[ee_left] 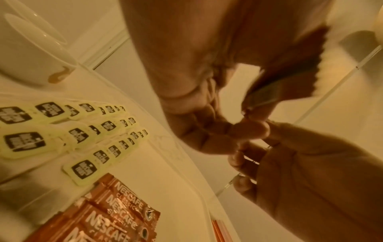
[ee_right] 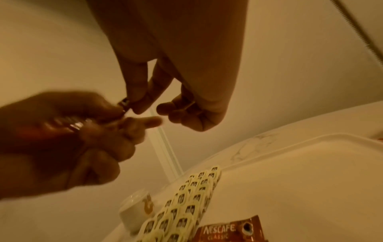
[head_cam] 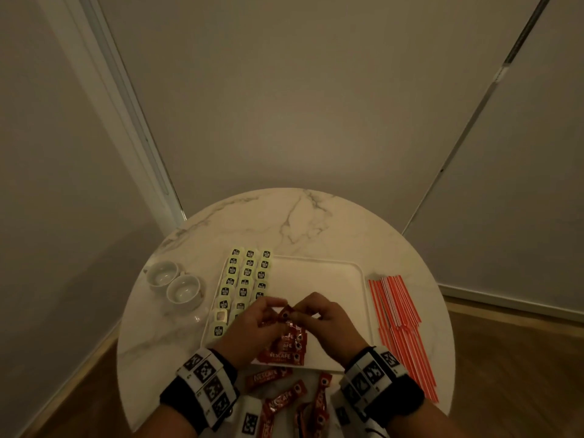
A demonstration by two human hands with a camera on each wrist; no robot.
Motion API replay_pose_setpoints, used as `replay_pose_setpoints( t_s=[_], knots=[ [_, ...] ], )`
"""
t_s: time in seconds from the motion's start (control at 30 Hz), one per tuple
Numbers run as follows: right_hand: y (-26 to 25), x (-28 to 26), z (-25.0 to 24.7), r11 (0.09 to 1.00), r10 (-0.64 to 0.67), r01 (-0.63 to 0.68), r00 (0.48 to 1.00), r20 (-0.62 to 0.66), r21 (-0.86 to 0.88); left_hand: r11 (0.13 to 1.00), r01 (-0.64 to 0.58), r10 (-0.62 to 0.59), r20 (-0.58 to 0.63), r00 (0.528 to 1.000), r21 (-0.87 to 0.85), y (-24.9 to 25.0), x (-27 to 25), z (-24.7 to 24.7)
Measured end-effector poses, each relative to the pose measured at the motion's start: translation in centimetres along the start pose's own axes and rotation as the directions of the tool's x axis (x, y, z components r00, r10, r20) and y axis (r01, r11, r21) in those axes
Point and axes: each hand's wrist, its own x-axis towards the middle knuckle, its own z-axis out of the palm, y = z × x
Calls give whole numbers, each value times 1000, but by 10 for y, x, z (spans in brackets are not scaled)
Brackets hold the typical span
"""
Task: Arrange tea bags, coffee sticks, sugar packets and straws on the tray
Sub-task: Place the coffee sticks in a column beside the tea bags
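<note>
Both hands hold one red coffee stick point(head_cam: 285, 312) just above the white tray point(head_cam: 335, 273). My left hand point(head_cam: 268, 311) grips its body, which shows in the left wrist view as a brown packet point(ee_left: 290, 77). My right hand point(head_cam: 308, 312) pinches its end point(ee_right: 124, 103) between thumb and forefinger. Several coffee sticks point(head_cam: 286, 349) lie stacked in a row on the tray's front part. Pale tea bags point(head_cam: 246, 276) fill three columns along the tray's left side. Red-and-white straws point(head_cam: 401, 327) lie on the table right of the tray.
More loose coffee sticks point(head_cam: 284, 398) lie on the round marble table point(head_cam: 300, 222) between my wrists. Two white cups point(head_cam: 177, 284) stand left of the tray. Walls close in behind the table.
</note>
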Motion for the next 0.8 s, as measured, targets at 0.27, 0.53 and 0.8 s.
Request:
replay_pose_setpoints(
  t_s=[0.27,0.53,0.8],
  knots=[
    [-6,-15,-4,999,-7,7,1000,4,33,983,-102,118,-102,988,153,9,-15,14],
    [-16,-13,-19,937,64,-45,997,-43,346,992,-44,39,-45,998,-119,17,-16,7],
    [-23,-12,-29,967,59,-80,994,91,244,988,-90,72,-142,987,-129,22,-15,6]
  ],
)
